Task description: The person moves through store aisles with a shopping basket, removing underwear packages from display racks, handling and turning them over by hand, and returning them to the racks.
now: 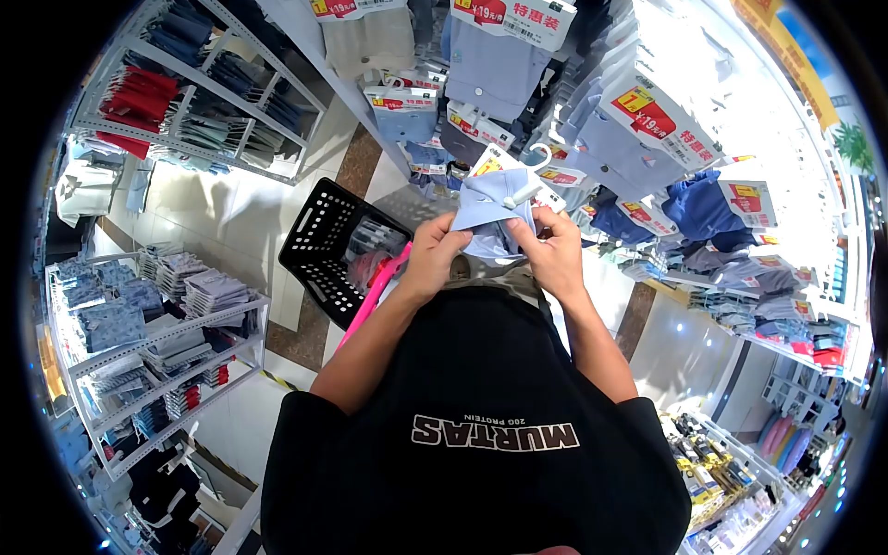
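A light blue garment (pixel 490 205) is held up in front of my chest, with a white hanger (pixel 534 157) and a price card (pixel 497 161) at its top. My left hand (pixel 437 252) pinches its left edge between thumb and fingers. On the other side, my right hand (pixel 555 254) grips the right edge, thumb in front. The garment's lower part hangs between both hands, partly in shadow.
A black basket (pixel 319 250) with a pink handle (pixel 375 294) is at the left, with packaged items inside. Hanging clothes (pixel 499 65) with price cards fill the rack ahead. Shelves of folded clothes (pixel 111 319) stand left; a bin of packaged goods (pixel 712 462) is lower right.
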`<action>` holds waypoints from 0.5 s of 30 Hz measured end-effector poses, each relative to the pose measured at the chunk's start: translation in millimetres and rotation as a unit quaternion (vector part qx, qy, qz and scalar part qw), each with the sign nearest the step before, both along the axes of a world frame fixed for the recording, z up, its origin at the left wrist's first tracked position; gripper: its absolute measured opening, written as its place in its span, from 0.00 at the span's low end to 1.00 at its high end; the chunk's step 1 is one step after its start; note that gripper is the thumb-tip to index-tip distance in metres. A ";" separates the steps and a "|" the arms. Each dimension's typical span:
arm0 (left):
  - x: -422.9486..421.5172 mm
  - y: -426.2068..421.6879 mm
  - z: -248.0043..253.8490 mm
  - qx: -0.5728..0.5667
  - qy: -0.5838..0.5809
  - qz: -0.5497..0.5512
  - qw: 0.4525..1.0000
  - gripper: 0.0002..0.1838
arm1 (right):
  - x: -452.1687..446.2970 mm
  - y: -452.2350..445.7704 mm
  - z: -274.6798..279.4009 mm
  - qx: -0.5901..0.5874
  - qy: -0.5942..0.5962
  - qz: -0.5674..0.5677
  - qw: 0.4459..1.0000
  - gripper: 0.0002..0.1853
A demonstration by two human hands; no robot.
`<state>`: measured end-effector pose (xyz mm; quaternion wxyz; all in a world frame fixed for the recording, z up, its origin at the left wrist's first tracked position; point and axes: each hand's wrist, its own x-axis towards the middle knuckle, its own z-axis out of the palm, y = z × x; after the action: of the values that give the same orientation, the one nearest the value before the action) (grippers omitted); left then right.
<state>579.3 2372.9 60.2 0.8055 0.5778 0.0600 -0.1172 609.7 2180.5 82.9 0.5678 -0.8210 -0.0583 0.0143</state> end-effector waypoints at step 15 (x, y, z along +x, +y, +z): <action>32.9 44.0 0.7 0.125 -0.153 0.056 0.979 0.26 | 18.8 24.4 36.9 -0.005 -0.097 0.147 0.984 0.08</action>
<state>612.2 2416.9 61.0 0.7317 0.6809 -0.0177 0.0259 628.5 2204.9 119.7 0.5468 -0.8038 -0.2335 0.0182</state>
